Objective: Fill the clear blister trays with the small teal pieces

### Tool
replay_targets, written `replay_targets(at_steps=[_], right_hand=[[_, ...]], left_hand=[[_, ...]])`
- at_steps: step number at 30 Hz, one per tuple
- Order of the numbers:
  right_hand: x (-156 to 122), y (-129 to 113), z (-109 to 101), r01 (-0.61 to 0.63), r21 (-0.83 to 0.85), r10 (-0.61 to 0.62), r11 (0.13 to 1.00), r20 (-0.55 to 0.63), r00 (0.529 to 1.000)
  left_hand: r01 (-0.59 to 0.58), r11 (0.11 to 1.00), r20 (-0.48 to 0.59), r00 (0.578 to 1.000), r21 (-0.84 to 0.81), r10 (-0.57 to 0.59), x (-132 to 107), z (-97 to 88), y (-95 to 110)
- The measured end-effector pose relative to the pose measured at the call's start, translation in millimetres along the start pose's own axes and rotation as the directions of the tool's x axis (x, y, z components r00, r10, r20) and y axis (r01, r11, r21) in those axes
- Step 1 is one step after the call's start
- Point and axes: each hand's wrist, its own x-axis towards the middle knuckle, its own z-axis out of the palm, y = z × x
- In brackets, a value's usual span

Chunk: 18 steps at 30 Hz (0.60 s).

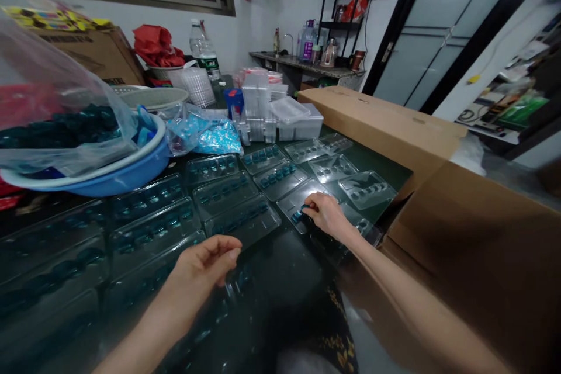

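My right hand [326, 214] pinches a small teal plastic piece [304, 208] over a clear plastic tray [287, 203]. Another teal piece [297, 217] sits in that tray, just left of my fingertips. My left hand [210, 260] hovers over the table nearer to me, thumb and fingers pressed together; whatever is between them, if anything, is hidden. Beyond it lies a clear tray [258, 232] with a row of teal pieces. More filled trays [153, 225] spread out to the left. A tray with unfilled hollows [368, 190] lies to the right of my right hand.
A blue basin [118, 182] holding a plastic bag of teal pieces [65, 125] stands at the left. Behind the trays are a bag of bright blue pieces [214, 134] and stacked clear boxes [260, 105]. A large open cardboard box [473, 234] borders the dark table's right side.
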Motion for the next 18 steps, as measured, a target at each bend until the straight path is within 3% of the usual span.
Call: replay_targets(at_steps=[2, 5, 7, 13, 16, 18], right_hand=[[-0.4, -3.4, -1.9, 0.021, -0.046, -0.019, 0.999, 0.044, 0.999], [0.4, -9.1, -4.2, 0.046, -0.105, -0.035, 0.993, 0.106, 0.994], [0.7, -11.9, -4.1, 0.054, -0.135, -0.036, 0.989, 0.131, 0.991], [-9.5, -19.4, -12.4, 0.048, -0.174, -0.031, 0.984, 0.095, 0.995], [-25.3, -38.5, -21.5, 0.047, -0.051, -0.047, 0.998, -0.004, 0.999], [-39.0, -59.2, -23.0, 0.086, 0.157, -0.082, 0.984, -0.033, 0.996]], left_hand=[[-0.040, 0.996, -0.013, 0.999, 0.080, 0.042, -1.2, -6.2, -5.9], [-0.184, 0.942, 0.000, 0.981, 0.282, 0.192, -3.4, -8.7, -8.8], [-0.260, 0.860, 0.048, 0.963, 0.438, 0.266, -5.4, -6.5, -8.7], [-0.365, 0.597, 0.241, 0.929, 0.714, 0.280, -9.6, 8.6, -11.2], [-0.387, 0.553, 0.242, 0.916, 0.738, 0.318, -7.3, 12.5, -12.8], [-0.375, 0.636, 0.207, 0.923, 0.674, 0.324, -5.5, 12.0, -10.9]])
